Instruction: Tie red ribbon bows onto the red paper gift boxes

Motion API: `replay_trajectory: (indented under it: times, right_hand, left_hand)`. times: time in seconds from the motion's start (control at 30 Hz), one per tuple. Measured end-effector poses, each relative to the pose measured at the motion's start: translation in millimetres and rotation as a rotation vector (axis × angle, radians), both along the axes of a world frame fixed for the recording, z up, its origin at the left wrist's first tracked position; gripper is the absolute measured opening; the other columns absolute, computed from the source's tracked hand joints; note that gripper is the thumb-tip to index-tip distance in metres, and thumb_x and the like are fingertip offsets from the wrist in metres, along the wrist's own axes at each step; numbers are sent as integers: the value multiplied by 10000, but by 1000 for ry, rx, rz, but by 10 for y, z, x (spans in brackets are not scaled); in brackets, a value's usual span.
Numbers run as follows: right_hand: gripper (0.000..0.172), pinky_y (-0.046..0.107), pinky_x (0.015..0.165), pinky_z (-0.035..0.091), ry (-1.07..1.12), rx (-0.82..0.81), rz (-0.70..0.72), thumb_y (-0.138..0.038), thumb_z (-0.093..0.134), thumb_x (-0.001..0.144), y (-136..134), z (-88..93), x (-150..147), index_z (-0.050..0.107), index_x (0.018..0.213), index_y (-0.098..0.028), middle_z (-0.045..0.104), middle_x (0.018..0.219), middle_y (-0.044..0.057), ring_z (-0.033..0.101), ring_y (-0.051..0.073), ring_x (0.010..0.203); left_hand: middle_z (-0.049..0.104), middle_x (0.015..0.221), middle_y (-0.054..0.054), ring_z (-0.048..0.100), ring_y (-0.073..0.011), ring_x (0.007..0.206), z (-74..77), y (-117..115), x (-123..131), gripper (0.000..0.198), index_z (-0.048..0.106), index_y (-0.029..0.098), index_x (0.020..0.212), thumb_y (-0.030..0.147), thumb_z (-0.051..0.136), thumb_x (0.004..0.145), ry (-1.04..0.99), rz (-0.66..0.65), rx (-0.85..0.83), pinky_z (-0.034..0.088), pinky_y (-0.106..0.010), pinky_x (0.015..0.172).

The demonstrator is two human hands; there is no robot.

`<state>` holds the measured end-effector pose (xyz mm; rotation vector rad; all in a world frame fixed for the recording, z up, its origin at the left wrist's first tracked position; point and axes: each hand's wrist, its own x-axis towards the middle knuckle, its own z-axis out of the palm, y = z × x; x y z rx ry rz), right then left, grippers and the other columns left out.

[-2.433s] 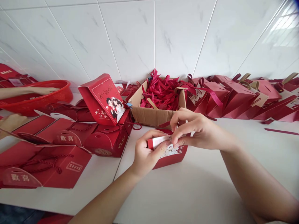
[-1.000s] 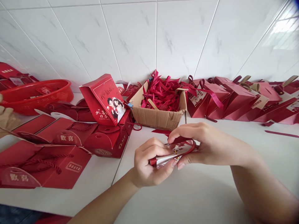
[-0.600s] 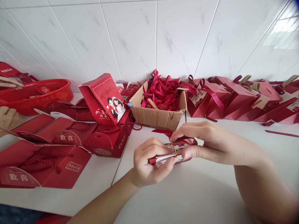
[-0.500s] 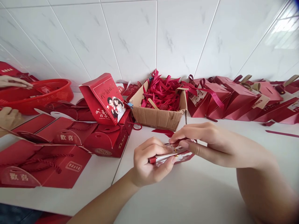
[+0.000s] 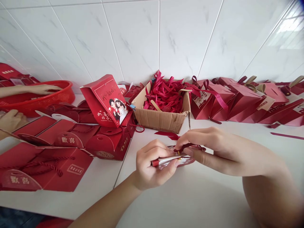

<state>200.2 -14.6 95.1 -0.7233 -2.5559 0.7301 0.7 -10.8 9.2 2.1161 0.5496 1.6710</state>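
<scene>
My left hand (image 5: 152, 166) is closed around a small red and white gift box (image 5: 171, 160), held flat just above the white counter (image 5: 201, 196). My right hand (image 5: 213, 148) pinches a dark red ribbon (image 5: 187, 147) at the box's top edge, thumb and forefinger together. A loose strip of ribbon (image 5: 167, 134) lies on the counter just behind the hands.
A cardboard box (image 5: 161, 120) full of red ribbons stands behind my hands. Finished red boxes (image 5: 237, 99) line the wall at right. Flat red boxes (image 5: 54, 148) and one upright printed box (image 5: 106, 101) sit at left. Another person's hand (image 5: 42, 89) reaches into a red basket (image 5: 47, 99).
The box went from upright to flat in my left hand. My right hand slid rightward along its top with the ribbon. The other person's hand moved into the red basket.
</scene>
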Motion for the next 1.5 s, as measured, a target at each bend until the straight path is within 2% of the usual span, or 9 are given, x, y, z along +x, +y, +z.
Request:
replay_trajectory:
  times: [0.23, 0.33, 0.4, 0.5, 0.67, 0.83, 1.07, 1.5]
  right_hand:
    - [205, 194, 686, 450, -4, 20, 51, -158, 401, 963, 6, 21, -1, 567, 1082, -148, 633, 889, 73, 580, 106, 771]
    - [166, 192, 698, 456, -17, 5, 70, -221, 489, 944, 8, 24, 16, 589, 1054, -149, 635, 900, 73, 584, 108, 787]
    - [198, 186, 694, 462, -36, -15, 73, -282, 579, 900, 8, 21, 29, 601, 1052, -157, 635, 920, 69, 588, 113, 806]
    - [212, 185, 698, 466, -63, -14, 66, -273, 605, 884, 12, 10, 36, 612, 1067, -167, 638, 946, 65, 590, 115, 833]
    - [181, 208, 725, 442, -57, 77, 43, -193, 501, 941, 28, -19, 21, 625, 1072, -182, 655, 930, 57, 590, 113, 831]
    - [167, 208, 697, 422, -56, 162, -1, -182, 496, 942, 37, -52, 12, 619, 1054, -190, 658, 870, 39, 585, 107, 777]
    - [132, 203, 669, 412, -41, 261, -60, -214, 522, 931, 43, -97, 10, 607, 1031, -198, 656, 831, 28, 587, 106, 734]
    - [180, 211, 672, 421, -67, 174, -47, -166, 586, 872, 23, -41, 6, 624, 1046, -191, 656, 857, 38, 581, 108, 733]
  left_hand:
    - [664, 704, -32, 624, -130, 614, 4, -8, -1, 117, 637, 177, 795, 110, 686, 712, -5, -10, -19, 537, -234, 560]
    - [664, 700, -26, 639, -138, 629, 2, -8, 0, 128, 624, 179, 771, 107, 702, 698, -13, 4, -15, 537, -235, 562]
    - [663, 702, -26, 637, -136, 620, 2, -7, 1, 125, 618, 177, 756, 115, 708, 697, -12, 6, -13, 535, -231, 555]
    - [651, 683, -20, 629, -127, 609, -1, -9, 4, 110, 611, 177, 764, 129, 696, 714, -4, 9, -6, 528, -221, 549]
    - [651, 707, -13, 601, -100, 564, -19, -7, -1, 164, 586, 166, 839, 167, 698, 718, -2, 24, -74, 492, -183, 496]
    - [657, 715, -29, 620, -123, 634, -10, 13, -16, 127, 626, 163, 836, 140, 694, 730, 35, 27, -12, 534, -222, 585]
    - [651, 757, -43, 620, -121, 657, 11, 12, -18, 145, 660, 153, 870, 116, 688, 733, 37, 48, -7, 544, -222, 597]
    - [691, 743, -39, 665, -137, 675, 10, 10, -8, 144, 671, 164, 845, 112, 711, 717, 35, 57, 75, 576, -225, 626]
